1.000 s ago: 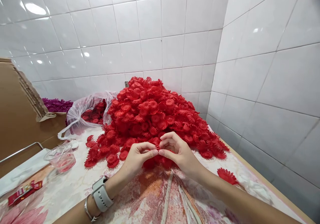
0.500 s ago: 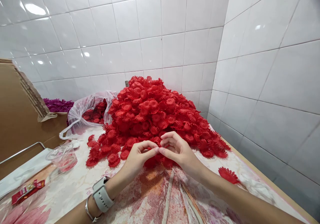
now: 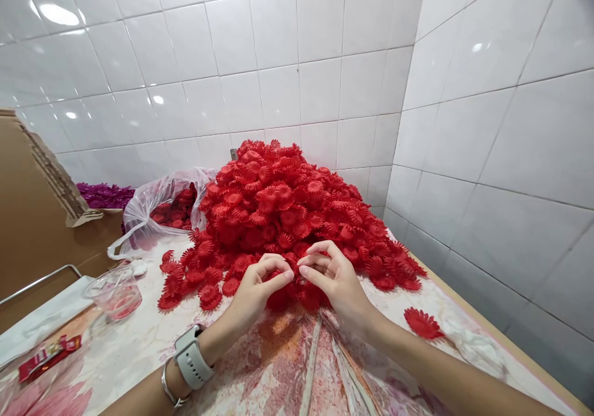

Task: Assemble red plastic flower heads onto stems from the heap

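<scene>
In front of a tall pile of red artificial flower heads [image 3: 278, 205], both my hands are raised with curled fingers. My left hand [image 3: 260, 286] has its thumb brought near its bent fingers. Just across from it, my right hand [image 3: 331, 277] curls the same way, and a small gap separates the thumb tips. Red petals show between and below the fingers. Whether either hand pinches one of the flower heads cannot be made out against the red pile. Pale flat strips [image 3: 312, 366] lie on the table below my hands.
One red flower head [image 3: 423, 324] lies apart at the right. Leftward are a plastic bag [image 3: 139, 208] with darker red flowers, a clear plastic cup [image 3: 114, 292], a red wrapper [image 3: 49, 359] and a cardboard box [image 3: 41, 218]. Purple flowers [image 3: 104, 196] sit behind; tiled walls [image 3: 278, 38] enclose the table.
My thumb tips, which were touching, have moved slightly apart. The view has shifted a little; the pile looks the same.
</scene>
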Motion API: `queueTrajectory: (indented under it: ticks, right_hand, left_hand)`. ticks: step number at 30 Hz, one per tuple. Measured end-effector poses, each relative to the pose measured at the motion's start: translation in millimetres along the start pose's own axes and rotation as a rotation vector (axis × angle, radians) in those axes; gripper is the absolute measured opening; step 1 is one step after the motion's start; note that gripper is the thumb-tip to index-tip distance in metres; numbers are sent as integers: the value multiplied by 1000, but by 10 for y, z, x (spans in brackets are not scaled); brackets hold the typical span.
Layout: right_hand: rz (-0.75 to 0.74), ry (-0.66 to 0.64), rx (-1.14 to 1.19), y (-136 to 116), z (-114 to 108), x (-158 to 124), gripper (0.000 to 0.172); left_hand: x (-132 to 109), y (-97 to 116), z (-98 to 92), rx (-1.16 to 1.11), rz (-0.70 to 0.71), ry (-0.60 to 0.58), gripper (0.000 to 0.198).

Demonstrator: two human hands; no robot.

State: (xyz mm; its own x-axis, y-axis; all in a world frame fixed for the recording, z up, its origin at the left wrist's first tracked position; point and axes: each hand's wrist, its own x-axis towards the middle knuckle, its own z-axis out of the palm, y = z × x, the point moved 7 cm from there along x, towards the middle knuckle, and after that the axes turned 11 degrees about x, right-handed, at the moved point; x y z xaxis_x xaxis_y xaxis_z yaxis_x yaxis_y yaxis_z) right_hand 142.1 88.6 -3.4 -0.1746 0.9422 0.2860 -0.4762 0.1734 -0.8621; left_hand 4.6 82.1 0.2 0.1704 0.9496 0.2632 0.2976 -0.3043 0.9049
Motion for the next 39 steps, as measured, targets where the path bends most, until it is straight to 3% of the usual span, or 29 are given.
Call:
queueTrajectory:
  ticks: [5, 12, 18, 29, 32, 36, 39]
  right_hand:
    - [127, -103, 164, 38, -2, 67, 41]
    - [219, -114, 285, 86, 35, 94, 46]
    - [275, -105, 366, 95, 63, 48, 40]
    - [291, -108, 368, 105, 74, 16, 35]
    - [214, -152, 228, 59, 82, 29, 28]
    - [-13, -242, -174, -48, 114, 9, 19]
    - [-57, -289, -352, -44, 144, -43, 15]
  left_hand:
    - [-23, -9, 30, -97, -48, -57, 19]
    - [-47, 5, 93, -263, -101, -128, 21]
    - [-46, -11, 125, -369, -118, -163, 19]
    - [-39, -39, 101, -311, -146, -157, 21]
    - [-43, -69, 104, -240, -142, -145, 17]
    - [-73, -61, 139, -175, -117, -154, 14]
    - [-119, -5, 188, -117, -103, -195, 16]
